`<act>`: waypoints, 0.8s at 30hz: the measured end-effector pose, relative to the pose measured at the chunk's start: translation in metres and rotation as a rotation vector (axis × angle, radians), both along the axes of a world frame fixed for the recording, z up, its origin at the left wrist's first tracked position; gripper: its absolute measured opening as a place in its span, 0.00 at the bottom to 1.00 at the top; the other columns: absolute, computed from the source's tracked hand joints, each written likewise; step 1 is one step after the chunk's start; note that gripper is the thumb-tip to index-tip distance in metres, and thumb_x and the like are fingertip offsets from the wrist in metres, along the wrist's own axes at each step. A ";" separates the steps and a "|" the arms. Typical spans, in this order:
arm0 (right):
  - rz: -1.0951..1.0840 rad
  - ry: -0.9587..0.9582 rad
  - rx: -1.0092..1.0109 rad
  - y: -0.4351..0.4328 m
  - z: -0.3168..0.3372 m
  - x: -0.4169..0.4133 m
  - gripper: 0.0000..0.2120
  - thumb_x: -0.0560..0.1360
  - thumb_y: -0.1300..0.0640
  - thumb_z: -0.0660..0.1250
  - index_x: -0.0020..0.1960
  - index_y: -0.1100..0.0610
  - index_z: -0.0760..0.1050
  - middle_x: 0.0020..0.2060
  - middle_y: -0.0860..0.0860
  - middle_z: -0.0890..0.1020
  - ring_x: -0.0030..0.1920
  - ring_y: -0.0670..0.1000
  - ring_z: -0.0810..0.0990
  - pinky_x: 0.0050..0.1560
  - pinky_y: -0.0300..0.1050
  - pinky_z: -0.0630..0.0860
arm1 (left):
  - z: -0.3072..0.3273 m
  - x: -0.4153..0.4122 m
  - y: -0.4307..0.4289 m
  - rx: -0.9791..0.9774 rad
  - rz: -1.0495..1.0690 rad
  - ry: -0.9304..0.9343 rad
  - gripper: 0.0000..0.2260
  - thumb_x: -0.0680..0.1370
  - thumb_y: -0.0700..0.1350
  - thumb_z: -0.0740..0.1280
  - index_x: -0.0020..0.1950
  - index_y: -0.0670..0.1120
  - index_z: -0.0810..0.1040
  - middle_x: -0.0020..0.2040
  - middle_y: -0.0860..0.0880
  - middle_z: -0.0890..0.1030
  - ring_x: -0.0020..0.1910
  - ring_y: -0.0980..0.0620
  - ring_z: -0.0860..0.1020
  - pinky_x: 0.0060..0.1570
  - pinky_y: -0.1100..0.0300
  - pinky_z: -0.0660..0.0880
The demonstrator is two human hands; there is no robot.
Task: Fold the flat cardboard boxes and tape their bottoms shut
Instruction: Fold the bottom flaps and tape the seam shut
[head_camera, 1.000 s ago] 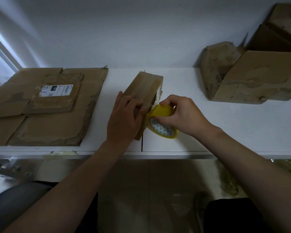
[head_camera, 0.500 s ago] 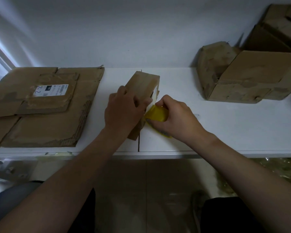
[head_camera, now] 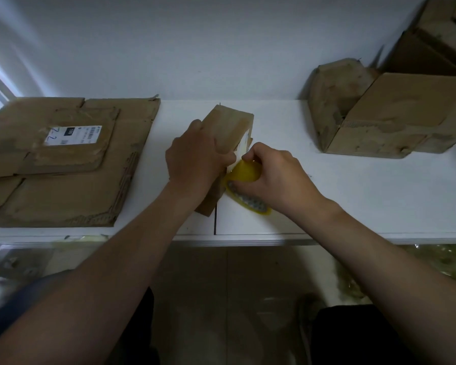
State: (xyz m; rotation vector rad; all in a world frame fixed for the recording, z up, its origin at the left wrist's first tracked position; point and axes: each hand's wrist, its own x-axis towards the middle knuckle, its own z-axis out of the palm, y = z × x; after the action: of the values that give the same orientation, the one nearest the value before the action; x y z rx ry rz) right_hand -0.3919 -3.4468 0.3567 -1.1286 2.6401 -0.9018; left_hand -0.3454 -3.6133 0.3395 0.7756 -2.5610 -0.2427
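A small folded cardboard box [head_camera: 231, 126] lies on the white table [head_camera: 353, 185], mid-table, long side running away from me. My left hand [head_camera: 195, 160] grips its near part, fingers curled over the top. My right hand [head_camera: 275, 176] holds a yellow tape roll [head_camera: 244, 172] against the box's right side, fingertips pinching near the box edge. The roll's lower rim touches the table. A stack of flat cardboard boxes [head_camera: 61, 164] lies at the left, the top one bearing a white label [head_camera: 73, 134].
Several assembled cardboard boxes [head_camera: 395, 114] stand at the back right against the wall. A seam [head_camera: 215, 222] in the table runs to the front edge below the box. Crumpled clear plastic [head_camera: 437, 262] lies under the table at the right.
My right hand has brought the tape roll up against the box's right side and tilted it. My left hand has slid further up over the box.
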 end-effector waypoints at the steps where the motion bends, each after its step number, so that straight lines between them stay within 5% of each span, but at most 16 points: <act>1: -0.007 0.005 0.014 -0.002 0.002 -0.001 0.18 0.70 0.44 0.76 0.54 0.48 0.73 0.45 0.47 0.78 0.46 0.51 0.76 0.42 0.43 0.68 | -0.001 0.002 0.000 0.004 0.000 0.007 0.21 0.71 0.64 0.70 0.49 0.47 0.76 0.42 0.52 0.70 0.38 0.49 0.74 0.37 0.57 0.65; 5: -0.016 0.006 0.162 -0.008 -0.002 -0.006 0.22 0.70 0.43 0.76 0.59 0.51 0.77 0.49 0.49 0.79 0.46 0.50 0.75 0.44 0.42 0.69 | -0.003 0.005 -0.001 0.000 -0.013 0.046 0.19 0.71 0.66 0.70 0.45 0.50 0.78 0.44 0.54 0.73 0.37 0.52 0.74 0.37 0.60 0.64; 15: 0.086 -0.017 0.131 -0.012 -0.016 -0.011 0.18 0.75 0.46 0.73 0.65 0.43 0.80 0.61 0.49 0.82 0.54 0.51 0.80 0.45 0.37 0.71 | -0.007 0.014 -0.014 0.061 -0.102 0.083 0.19 0.74 0.68 0.68 0.47 0.53 0.79 0.47 0.55 0.76 0.42 0.54 0.76 0.39 0.61 0.65; 20: 0.094 -0.011 0.131 -0.023 -0.020 -0.013 0.17 0.77 0.46 0.71 0.66 0.43 0.80 0.60 0.51 0.82 0.51 0.51 0.79 0.44 0.37 0.70 | -0.012 0.021 -0.023 0.139 -0.208 0.099 0.15 0.75 0.63 0.69 0.51 0.53 0.79 0.49 0.56 0.74 0.47 0.53 0.78 0.43 0.60 0.71; 24: 0.140 -0.057 0.098 -0.029 -0.020 -0.015 0.16 0.76 0.47 0.71 0.64 0.43 0.81 0.55 0.50 0.83 0.50 0.51 0.81 0.47 0.42 0.78 | -0.018 0.029 -0.029 0.204 -0.269 0.099 0.23 0.69 0.66 0.74 0.55 0.53 0.76 0.54 0.54 0.76 0.50 0.54 0.79 0.48 0.55 0.80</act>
State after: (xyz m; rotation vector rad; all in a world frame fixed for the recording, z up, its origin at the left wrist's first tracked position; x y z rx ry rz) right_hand -0.4072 -3.4756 0.3362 -1.2267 2.4939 -0.7589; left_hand -0.3161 -3.6419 0.3217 0.4719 -2.5678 -0.6201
